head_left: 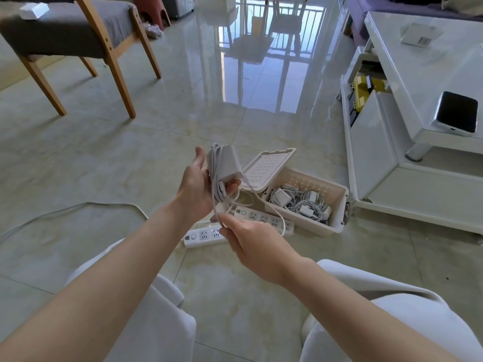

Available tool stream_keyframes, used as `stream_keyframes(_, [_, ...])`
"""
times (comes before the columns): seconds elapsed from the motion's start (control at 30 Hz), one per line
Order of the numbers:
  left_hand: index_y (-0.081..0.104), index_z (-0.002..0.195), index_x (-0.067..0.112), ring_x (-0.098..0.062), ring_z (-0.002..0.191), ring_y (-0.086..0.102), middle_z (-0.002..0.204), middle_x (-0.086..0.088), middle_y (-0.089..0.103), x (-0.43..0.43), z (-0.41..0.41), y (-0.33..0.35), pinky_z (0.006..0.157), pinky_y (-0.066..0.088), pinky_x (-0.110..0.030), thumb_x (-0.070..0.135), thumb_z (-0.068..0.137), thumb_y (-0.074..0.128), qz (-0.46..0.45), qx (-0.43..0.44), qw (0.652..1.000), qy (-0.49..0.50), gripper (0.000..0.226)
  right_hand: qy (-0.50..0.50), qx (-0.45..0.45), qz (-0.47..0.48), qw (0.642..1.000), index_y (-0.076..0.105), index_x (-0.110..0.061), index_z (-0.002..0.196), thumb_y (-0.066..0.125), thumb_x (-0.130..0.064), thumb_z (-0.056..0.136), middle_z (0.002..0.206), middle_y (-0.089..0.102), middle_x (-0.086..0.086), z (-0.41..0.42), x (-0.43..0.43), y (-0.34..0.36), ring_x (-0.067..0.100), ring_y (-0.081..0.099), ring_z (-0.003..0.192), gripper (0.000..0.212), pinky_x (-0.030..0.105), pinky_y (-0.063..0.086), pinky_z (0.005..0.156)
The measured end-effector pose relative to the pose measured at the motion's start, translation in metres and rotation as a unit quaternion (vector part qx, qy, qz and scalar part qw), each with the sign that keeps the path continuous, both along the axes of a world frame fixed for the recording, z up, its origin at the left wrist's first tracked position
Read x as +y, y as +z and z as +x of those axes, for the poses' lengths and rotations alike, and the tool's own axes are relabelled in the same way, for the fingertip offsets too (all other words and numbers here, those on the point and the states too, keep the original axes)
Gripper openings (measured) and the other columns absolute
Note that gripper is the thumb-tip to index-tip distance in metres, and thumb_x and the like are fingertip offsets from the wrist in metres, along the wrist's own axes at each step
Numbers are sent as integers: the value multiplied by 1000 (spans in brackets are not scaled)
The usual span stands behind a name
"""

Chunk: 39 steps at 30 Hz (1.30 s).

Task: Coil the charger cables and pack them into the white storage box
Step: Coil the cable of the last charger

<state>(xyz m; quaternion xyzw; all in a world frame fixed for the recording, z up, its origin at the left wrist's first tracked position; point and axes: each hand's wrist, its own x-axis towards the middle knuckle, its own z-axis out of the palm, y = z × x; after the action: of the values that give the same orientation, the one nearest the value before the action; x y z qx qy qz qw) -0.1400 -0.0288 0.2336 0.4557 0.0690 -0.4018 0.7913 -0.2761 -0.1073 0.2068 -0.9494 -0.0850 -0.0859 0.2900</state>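
My left hand (198, 184) holds a white charger brick (228, 163) upright, with loops of its white cable (214, 178) wound around brick and fingers. Below it, my right hand (251, 239) pinches the loose end of that cable, which arcs to the right over the power strips. The white storage box (337, 205) sits on the floor just right of my hands, its lid (266, 165) propped open at the left end. Several coiled chargers and cables (300, 201) lie inside it.
Two white power strips (203, 235) lie on the tiled floor under my hands, and a white cord (78, 206) trails off left. A wooden chair (78, 43) stands far left. A white coffee table (423, 82) with a phone (456, 112) is at the right. My knees fill the bottom.
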Motion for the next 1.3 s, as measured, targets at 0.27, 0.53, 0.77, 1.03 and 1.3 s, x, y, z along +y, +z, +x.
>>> stream_keyframes(0.27, [53, 90, 10, -12, 43, 44, 72, -9, 52, 2, -1, 6, 36, 26, -14, 34, 91, 52, -21, -54, 998, -34, 24, -15, 35, -81, 996, 58, -10, 100, 40, -22, 100, 97, 61, 7, 11, -15, -14, 27, 53, 92, 21, 29, 37, 72])
stream_keyframes(0.53, [52, 83, 12, -6, 34, 33, 55, -2, 52, 3, -2, 15, 34, 11, -11, 38, 96, 43, -13, -26, 999, -37, 30, -157, -54, -175, 971, 66, -13, 62, 51, -44, 81, 72, 54, 4, 25, -44, -8, 25, 52, 68, 39, 32, 45, 61])
stream_keyframes(0.77, [65, 76, 13, -6, 36, 31, 65, -5, 51, 4, 0, 14, 33, 14, -11, 37, 93, 48, -13, -18, 998, -55, 34, -170, -6, -55, 984, 66, -3, 72, 56, -45, 81, 77, 41, 0, 26, -49, -5, 20, 45, 69, 45, 29, 40, 63])
stream_keyframes(1.03, [50, 106, 3, -10, 33, 38, 65, -7, 55, 2, -6, 15, 28, 26, -12, 31, 92, 50, 4, -74, 992, -99, 32, -220, 166, 174, 945, 74, -15, 93, 59, -33, 89, 81, 68, 0, 25, -51, 1, 13, 60, 73, 23, 14, 41, 68])
stream_keyframes(1.3, [57, 92, 4, -11, 34, 43, 58, -6, 58, 2, -16, 12, 31, 27, -14, 32, 91, 51, 80, -124, 977, -154, 29, -345, 134, 758, 537, 44, -3, 96, 50, 9, 90, 82, 61, 18, 33, -74, 9, 18, 63, 68, 14, 25, 57, 55])
